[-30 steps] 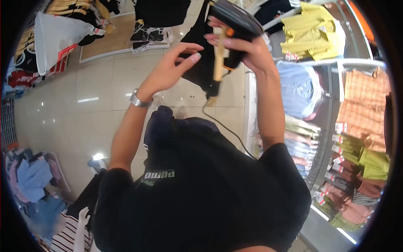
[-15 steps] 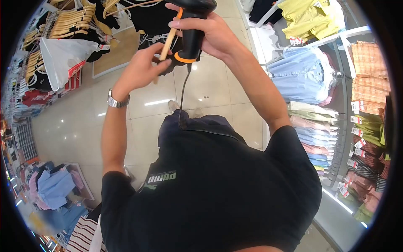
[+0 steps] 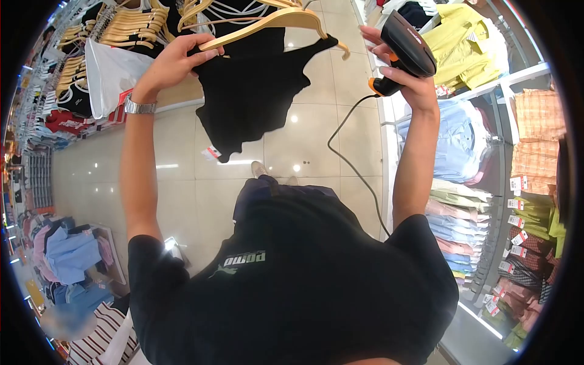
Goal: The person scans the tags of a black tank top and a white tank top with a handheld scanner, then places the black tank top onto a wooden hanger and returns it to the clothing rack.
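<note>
My left hand (image 3: 173, 66) grips one end of a wooden hanger (image 3: 274, 23) at the upper left. From the hanger a black sleeveless top (image 3: 249, 91) hangs spread out, with a white and red price tag (image 3: 212, 152) at its lower edge. At the upper right, my right hand (image 3: 406, 76) is wrapped round a black and orange handheld scanner (image 3: 409, 45). The scanner is apart from the top, and its cable (image 3: 350, 159) runs down towards my body.
Racks of wooden hangers (image 3: 137, 27) and a white garment (image 3: 112, 76) are at the upper left. Shelves on the right hold yellow (image 3: 468, 48), blue (image 3: 447, 137) and orange checked clothes (image 3: 538, 125). A person in a striped top (image 3: 100, 331) is at the lower left, near folded clothes (image 3: 73, 252).
My hands have moved apart: the left to the left with the hanger, the right to the right with the scanner. The black top now shows spread out between them.
</note>
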Available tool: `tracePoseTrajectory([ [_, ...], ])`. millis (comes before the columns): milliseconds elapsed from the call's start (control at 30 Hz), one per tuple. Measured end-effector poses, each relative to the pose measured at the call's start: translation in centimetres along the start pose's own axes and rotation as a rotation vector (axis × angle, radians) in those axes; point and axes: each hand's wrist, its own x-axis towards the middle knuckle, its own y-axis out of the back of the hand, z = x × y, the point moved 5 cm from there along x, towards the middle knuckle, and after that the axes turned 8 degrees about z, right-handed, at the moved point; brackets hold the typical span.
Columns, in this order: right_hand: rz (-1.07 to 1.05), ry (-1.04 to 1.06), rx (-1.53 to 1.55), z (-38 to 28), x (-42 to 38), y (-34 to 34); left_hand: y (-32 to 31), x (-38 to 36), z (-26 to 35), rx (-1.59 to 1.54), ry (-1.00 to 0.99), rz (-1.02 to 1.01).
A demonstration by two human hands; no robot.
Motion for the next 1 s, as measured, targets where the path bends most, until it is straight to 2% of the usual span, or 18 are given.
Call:
tracePoseTrajectory([
  [133, 0.001, -0.153, -0.208, 2.2, -1.2, 2.0, 0.5, 0.0, 0.9, -0.024, 0.012, -0.072],
  [233, -0.084, -0.289, -0.168, 3.6, -1.8, 1.6, 0.7, 0.4, 0.4, -0.038, -0.100, -0.098],
  [367, -0.184, -0.484, -0.265, 3.8, -2.4, 1.3, 0.6, 0.6, 0.9, -0.099, -0.202, -0.135],
  [500, -0.237, -0.480, -0.269, 1.9, -1.8, -0.4, 0.1, 0.7, 1.3, -0.105, -0.217, -0.110],
  [600, -0.179, -0.502, -0.196, 1.8, -1.4, -0.5, -0.6, 1.2, 0.8, -0.157, -0.186, -0.060],
  [633, -0.158, -0.433, -0.198, 1.9, -1.2, -0.2, -1.0, 1.4, 0.3, -0.185, -0.165, -0.039],
  [733, -0.119, -0.256, -0.216, 1.9, -1.0, 0.3, -1.4, 1.9, -1.5, -0.249, -0.223, 0.197],
  [833, -0.069, -0.369, -0.177, 0.0, -1.8, -0.1, -2.4, 0.9, -3.3, -0.296, -0.291, 0.647],
  [867, -0.054, -0.416, -0.167, -0.3, -2.2, 0.1, -3.5, 0.7, -5.4, -0.465, -0.250, 0.620],
  [900, -0.036, -0.350, -0.164, -0.9, -2.4, 0.4, -5.8, 1.2, -11.1, -0.594, -0.132, 0.588],
  [933, -0.018, -0.286, -0.161, -1.4, -2.7, 0.6, -8.5, 0.6, -10.6, -0.795, -0.035, 0.465],
  [1000, -0.002, -0.224, -0.109, -1.9, -3.2, 1.4, -13.4, 0.1, -13.5, -0.384, 0.146, 0.208],
])
